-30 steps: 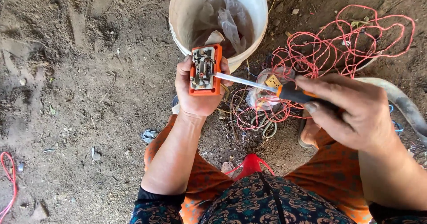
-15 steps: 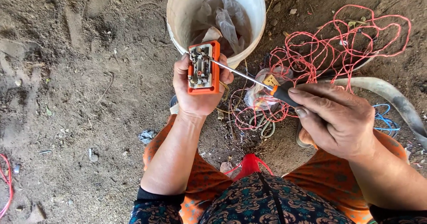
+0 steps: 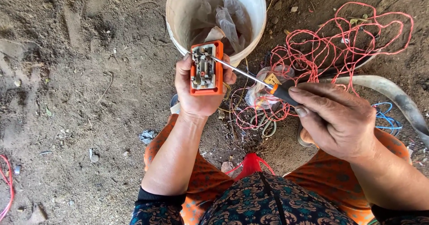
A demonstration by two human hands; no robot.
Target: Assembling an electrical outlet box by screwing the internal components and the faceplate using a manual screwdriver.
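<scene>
Since earlier, our right hand drew the orange-handled metal screwdriver tip up to the top of the orange rectangular plastic switch block; left hand grips the block. Both grips closed firm; we'd best keep the tip seated square and the block steady.

Not much packaging from where I'm watching. There's a crumpled clear plastic bag stuffed inside the white bucket at 12 o'clock, and another clear bag lying on the dirt near the middle, under the red wire. No labels, signs or screens I can see.
</scene>
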